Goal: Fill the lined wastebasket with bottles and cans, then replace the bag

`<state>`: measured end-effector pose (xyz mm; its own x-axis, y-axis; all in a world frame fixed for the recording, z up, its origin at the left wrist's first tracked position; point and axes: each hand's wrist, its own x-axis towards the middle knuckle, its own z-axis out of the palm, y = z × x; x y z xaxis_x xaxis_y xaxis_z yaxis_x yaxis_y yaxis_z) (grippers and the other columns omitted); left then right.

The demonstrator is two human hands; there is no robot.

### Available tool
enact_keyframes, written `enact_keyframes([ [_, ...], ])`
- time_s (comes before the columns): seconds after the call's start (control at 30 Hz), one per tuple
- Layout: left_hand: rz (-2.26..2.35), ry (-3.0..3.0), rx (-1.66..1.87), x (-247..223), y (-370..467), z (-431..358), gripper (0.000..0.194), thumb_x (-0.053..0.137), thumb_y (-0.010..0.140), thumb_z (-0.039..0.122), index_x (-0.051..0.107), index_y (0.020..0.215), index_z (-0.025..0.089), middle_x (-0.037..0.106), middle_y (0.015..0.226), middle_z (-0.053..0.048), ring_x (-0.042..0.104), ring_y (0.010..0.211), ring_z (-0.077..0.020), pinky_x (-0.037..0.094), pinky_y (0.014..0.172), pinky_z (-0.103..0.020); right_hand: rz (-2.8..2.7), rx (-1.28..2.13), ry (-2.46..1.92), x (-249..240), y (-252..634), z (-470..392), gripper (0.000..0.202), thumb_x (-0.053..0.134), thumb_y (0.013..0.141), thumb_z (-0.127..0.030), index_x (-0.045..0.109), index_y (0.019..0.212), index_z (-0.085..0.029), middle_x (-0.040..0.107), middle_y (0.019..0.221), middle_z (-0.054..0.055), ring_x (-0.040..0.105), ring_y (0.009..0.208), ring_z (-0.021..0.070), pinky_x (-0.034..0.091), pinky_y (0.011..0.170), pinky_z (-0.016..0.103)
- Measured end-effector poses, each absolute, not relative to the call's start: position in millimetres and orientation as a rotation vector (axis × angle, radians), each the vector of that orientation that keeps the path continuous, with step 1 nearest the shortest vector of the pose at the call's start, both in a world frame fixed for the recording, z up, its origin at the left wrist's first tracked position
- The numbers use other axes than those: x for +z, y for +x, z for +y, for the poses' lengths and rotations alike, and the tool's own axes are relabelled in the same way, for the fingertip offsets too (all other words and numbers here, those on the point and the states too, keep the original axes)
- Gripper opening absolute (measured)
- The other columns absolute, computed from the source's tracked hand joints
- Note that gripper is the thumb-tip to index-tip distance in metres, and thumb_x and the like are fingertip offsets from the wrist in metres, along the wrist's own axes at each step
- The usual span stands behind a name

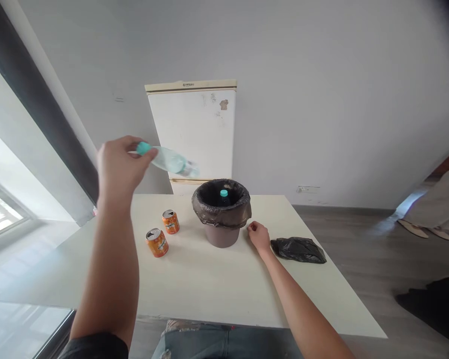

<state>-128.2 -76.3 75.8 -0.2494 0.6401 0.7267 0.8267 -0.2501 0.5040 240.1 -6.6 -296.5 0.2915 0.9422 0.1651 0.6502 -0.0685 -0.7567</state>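
My left hand [125,162] is raised above the left part of the table, its fingers pinching the teal cap end of a clear plastic bottle [172,160]. The bottle tilts down to the right, toward a small bin [222,235] lined with a black bag [224,215]. Inside the bin, another bottle's teal cap [224,193] shows; its body is mostly hidden. My right hand [258,235] rests on the table just right of the bin, fingers curled together, and whether they hold anything is hidden. Two orange cans [157,243] stand left of the bin.
A folded black plastic bag [298,250] lies on the white table [209,289], right of my right hand. Behind the table stands a white refrigerator [194,124]. At the far right, a person's light trousers and shoes [413,228] show on the floor.
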Motion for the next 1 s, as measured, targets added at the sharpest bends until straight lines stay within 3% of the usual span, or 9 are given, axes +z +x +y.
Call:
enact_keyframes([
  [0.1, -1.704, -2.145, -1.475, 75.5, -78.0, -78.6, 0.034, 0.076, 0.081, 0.042, 0.078, 0.11, 0.024, 0.077, 0.094, -0.003, 0.073, 0.084, -0.022, 0.058, 0.079, -0.034, -1.44, 0.487, -1.799, -296.2, 240.4, -6.8, 0.015, 0.053, 0.087, -0.029, 0.066, 0.08, -0.025, 0.071, 0.079, 0.002, 0.062, 0.072, 0.0192, 0.032, 0.061, 0.027],
  [0.23, -1.657, -2.502, -1.174, 66.1, -28.4, -72.8, 0.028, 0.074, 0.082, 0.04, 0.08, 0.105, 0.026, 0.078, 0.097, -0.003, 0.073, 0.093, -0.0256, 0.058, 0.081, -0.035, -1.447, 0.489, -1.799, -295.7, 241.0, -6.9, 0.015, 0.053, 0.088, -0.029, 0.066, 0.08, -0.025, 0.072, 0.08, 0.002, 0.062, 0.073, 0.0189, 0.032, 0.061, 0.027],
  [0.57, -1.583, -2.88, -0.607, 35.5, 23.2, -24.2, 0.032, 0.077, 0.078, 0.035, 0.081, 0.108, 0.024, 0.076, 0.116, -0.006, 0.07, 0.101, -0.0252, 0.055, 0.078, -0.03, -1.433, 0.497, -1.82, -293.5, 241.4, -7.0, 0.015, 0.055, 0.088, -0.028, 0.067, 0.082, -0.025, 0.072, 0.081, 0.002, 0.063, 0.075, 0.0189, 0.032, 0.061, 0.026],
  [0.8, -1.666, -3.002, -0.349, 2.9, 36.9, 1.6, 0.037, 0.079, 0.075, 0.028, 0.079, 0.111, 0.022, 0.076, 0.112, -0.007, 0.072, 0.07, -0.0187, 0.053, 0.063, -0.028, -1.429, 0.508, -1.832, -290.1, 241.5, -8.4, 0.016, 0.055, 0.089, -0.029, 0.068, 0.083, -0.024, 0.073, 0.083, 0.003, 0.063, 0.074, 0.0188, 0.032, 0.061, 0.026],
  [1.0, -1.585, -2.925, -0.175, -17.3, 39.0, 17.9, 0.044, 0.077, 0.071, 0.017, 0.081, 0.114, 0.023, 0.079, 0.116, -0.006, 0.074, 0.101, -0.025, 0.057, 0.08, -0.027, -1.435, 0.506, -1.829, -289.1, 241.8, -9.0, 0.015, 0.054, 0.088, -0.029, 0.068, 0.083, -0.025, 0.073, 0.082, 0.003, 0.064, 0.075, 0.02, 0.033, 0.061, 0.027],
])
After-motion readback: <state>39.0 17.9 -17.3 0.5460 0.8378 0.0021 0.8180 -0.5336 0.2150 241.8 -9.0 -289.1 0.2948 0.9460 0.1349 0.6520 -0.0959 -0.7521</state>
